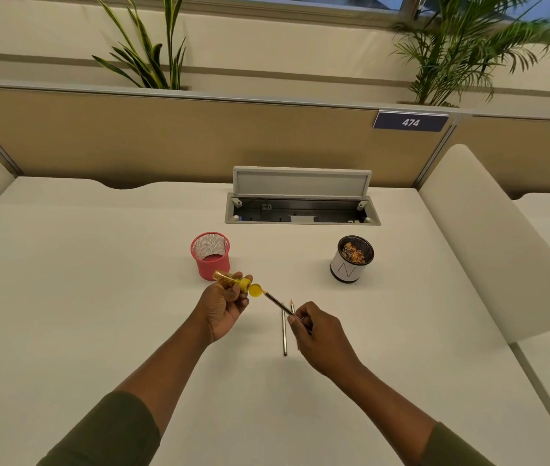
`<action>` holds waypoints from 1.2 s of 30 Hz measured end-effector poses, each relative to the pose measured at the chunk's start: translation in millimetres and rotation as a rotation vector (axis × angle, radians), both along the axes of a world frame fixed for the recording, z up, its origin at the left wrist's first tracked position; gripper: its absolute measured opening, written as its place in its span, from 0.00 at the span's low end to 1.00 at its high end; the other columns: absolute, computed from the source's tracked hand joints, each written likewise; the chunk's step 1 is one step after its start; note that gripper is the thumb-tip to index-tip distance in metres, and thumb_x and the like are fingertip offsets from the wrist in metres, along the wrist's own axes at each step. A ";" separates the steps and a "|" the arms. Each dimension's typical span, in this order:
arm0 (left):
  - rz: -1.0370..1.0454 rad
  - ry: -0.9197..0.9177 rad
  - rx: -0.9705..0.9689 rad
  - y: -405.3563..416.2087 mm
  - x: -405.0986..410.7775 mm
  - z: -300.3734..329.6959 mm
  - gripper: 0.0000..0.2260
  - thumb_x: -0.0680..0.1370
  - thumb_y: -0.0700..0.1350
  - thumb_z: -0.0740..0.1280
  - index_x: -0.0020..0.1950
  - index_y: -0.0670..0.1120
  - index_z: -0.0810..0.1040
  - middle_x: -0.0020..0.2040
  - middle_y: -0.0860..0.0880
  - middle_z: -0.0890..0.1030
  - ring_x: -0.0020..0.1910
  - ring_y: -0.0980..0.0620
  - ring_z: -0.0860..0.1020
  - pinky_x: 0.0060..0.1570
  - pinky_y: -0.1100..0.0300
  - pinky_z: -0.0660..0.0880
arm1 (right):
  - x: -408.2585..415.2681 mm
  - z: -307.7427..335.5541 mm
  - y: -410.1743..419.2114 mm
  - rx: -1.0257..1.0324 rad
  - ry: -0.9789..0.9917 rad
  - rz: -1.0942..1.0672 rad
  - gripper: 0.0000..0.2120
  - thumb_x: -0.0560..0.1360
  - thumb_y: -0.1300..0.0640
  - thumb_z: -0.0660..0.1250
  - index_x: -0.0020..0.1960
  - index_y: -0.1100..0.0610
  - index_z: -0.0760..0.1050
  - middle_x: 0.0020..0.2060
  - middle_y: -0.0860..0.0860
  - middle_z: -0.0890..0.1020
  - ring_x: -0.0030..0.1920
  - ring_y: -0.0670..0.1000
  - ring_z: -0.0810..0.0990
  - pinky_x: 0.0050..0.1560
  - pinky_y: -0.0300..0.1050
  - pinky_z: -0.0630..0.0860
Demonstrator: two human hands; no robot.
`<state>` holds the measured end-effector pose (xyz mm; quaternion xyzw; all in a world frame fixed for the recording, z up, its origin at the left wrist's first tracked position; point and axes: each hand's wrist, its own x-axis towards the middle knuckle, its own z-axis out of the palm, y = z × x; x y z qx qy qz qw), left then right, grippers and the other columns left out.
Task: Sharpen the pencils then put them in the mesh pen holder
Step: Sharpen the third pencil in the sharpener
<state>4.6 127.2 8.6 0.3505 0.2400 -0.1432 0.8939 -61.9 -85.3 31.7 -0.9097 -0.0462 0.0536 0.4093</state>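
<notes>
- Left grip (224, 302) closes around a yellow sharpener (231, 279), its cap flipped open.
- Right grip (317, 334) pinches a pencil (277, 302), tip just beside the sharpener.
- Two pencils (284, 334) lie on the table (82, 297); the pink mesh holder (210, 255) stands behind the left hand.

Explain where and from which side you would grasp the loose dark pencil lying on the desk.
Pinch the dark pencil mid-shaft from above. It lies flat on the desk, pointing away; the second pencil and right hand crowd its right side, so approach from the left.

Dark pencil (278, 304) is angling toward the yellow sharpener (233, 280); two pencils (284, 334) are lying behind; pink mesh holder (210, 255) is standing empty.
</notes>
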 end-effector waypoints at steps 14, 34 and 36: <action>-0.101 0.011 0.059 -8.7 -6.5 2.4 0.08 0.78 0.31 0.59 0.50 0.41 0.75 0.45 0.42 0.84 0.35 0.51 0.74 0.31 0.62 0.75 | 4.3 -0.6 11.0 -0.130 -0.214 0.026 0.07 0.78 0.49 0.63 0.52 0.49 0.77 0.39 0.46 0.80 0.40 0.45 0.77 0.40 0.41 0.76; -0.083 -0.058 0.196 -17.6 2.2 14.5 0.04 0.76 0.32 0.62 0.46 0.39 0.75 0.37 0.42 0.83 0.25 0.53 0.77 0.25 0.64 0.73 | 14.2 16.6 9.3 -0.508 -0.713 0.296 0.12 0.79 0.57 0.62 0.39 0.60 0.77 0.27 0.53 0.74 0.24 0.54 0.69 0.23 0.46 0.67; -0.072 -0.071 0.187 -17.4 1.6 14.9 0.05 0.76 0.31 0.62 0.45 0.38 0.75 0.37 0.42 0.83 0.25 0.53 0.76 0.25 0.63 0.73 | 12.0 20.1 20.4 -0.270 -0.477 0.150 0.15 0.78 0.57 0.63 0.34 0.60 0.75 0.24 0.50 0.72 0.24 0.51 0.69 0.25 0.45 0.66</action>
